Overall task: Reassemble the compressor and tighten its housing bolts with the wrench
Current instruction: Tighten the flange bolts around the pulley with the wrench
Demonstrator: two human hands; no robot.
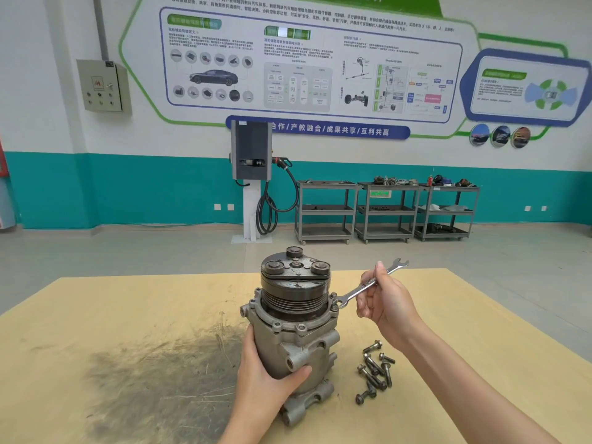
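— How many pieces are out on that bench?

— One grey cast-metal compressor [296, 331] with a dark ribbed pulley on top, one silver open-ended wrench [368, 285], and a loose heap of dark flanged bolts [375, 370], nine or so as far as I can count, lower right of centre on the pale yellow wooden table [112, 299]. Three grey shelf carts [384, 209] stand against the far wall.

— Which way is the compressor sitting?

— Upright in the middle of the frame, long axis vertical, pulley up. It looks worn and grimy.

— And the hands?

— The left hand [266, 370] is wrapped round the housing's lower body. The right hand [384, 296] pinches the wrench mid-shaft; it slants from upper right down to a bolt on the housing rim.
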